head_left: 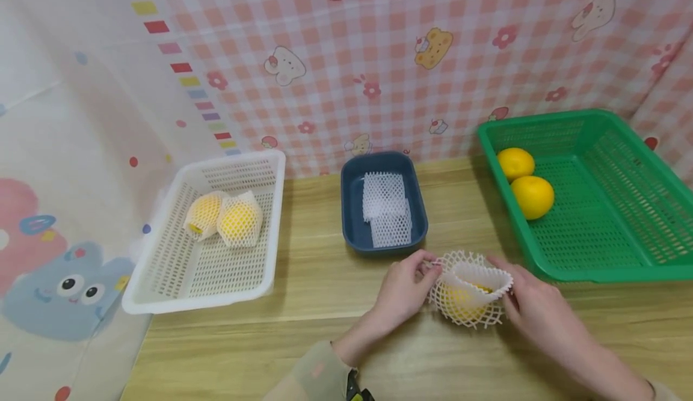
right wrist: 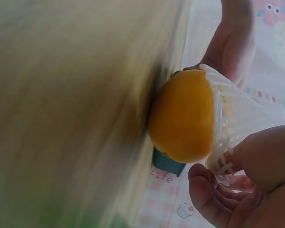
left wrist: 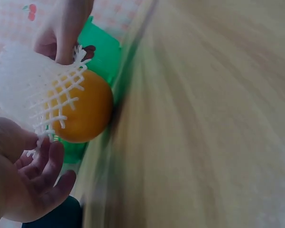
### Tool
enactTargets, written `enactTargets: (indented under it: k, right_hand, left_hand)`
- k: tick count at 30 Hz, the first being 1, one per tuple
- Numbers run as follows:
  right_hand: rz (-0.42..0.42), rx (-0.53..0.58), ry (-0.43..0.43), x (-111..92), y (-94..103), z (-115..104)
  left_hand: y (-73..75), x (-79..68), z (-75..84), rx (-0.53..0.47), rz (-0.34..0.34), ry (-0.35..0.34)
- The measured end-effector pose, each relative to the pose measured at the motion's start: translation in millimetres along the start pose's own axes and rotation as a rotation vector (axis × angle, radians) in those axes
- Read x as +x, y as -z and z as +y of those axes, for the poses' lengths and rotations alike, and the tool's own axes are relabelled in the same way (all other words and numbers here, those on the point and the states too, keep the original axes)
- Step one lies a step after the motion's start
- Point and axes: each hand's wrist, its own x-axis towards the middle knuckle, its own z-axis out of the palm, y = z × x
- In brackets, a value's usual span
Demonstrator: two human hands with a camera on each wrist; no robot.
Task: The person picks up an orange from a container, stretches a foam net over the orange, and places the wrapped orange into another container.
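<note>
On the table in front of me stands an orange (left wrist: 95, 111) with a white foam net sleeve (head_left: 500, 284) partly pulled down over it. The net's mesh edge spreads around the fruit, and its upper end stands up as a loose tube. My left hand (head_left: 403, 290) pinches the net's edge on the left between thumb and fingertips. On the opposite side my right hand (head_left: 541, 311) pinches the edge too, as the right wrist view shows. The lower part of the orange is bare in both wrist views and appears to touch the wooden table.
At left, a white basket (head_left: 200, 302) holds two net-wrapped fruits (head_left: 240, 220). A dark blue tray (head_left: 346, 208) with flat foam nets (head_left: 384, 190) stands behind my left hand. On the right is a green basket (head_left: 622, 273) with two bare oranges (head_left: 533, 198). A checked cloth (head_left: 346, 40) hangs behind.
</note>
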Motion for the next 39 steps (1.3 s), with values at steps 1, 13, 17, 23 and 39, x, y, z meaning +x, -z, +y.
enactTargets:
  k: [1, 13, 17, 23, 39]
  right_hand:
    - [-0.017, -0.004, -0.009, -1, 0.3, 0]
    - [0.027, -0.088, 0.190, -4, -4.4, 1]
    - [-0.024, -0.084, 0.198, -4, -4.9, -1]
    - [-0.127, -0.046, 0.190, -7, -3.1, 3]
    - [-0.240, 0.041, 0.094, 10, -18.7, 0]
  left_hand:
    - [-0.8, -0.2, 0.1, 0.045, 0.004, -0.012]
    - [4.1, -1.5, -3.3, 0.273, -0.058, -0.256]
    - [13.8, -1.9, -7.4, 0.286, -0.188, -0.296]
    - [24.0, -7.6, -15.3, 0.429, -0.331, -0.345]
    - [12.7, -15.1, -22.4, 0.449, -0.291, -0.272]
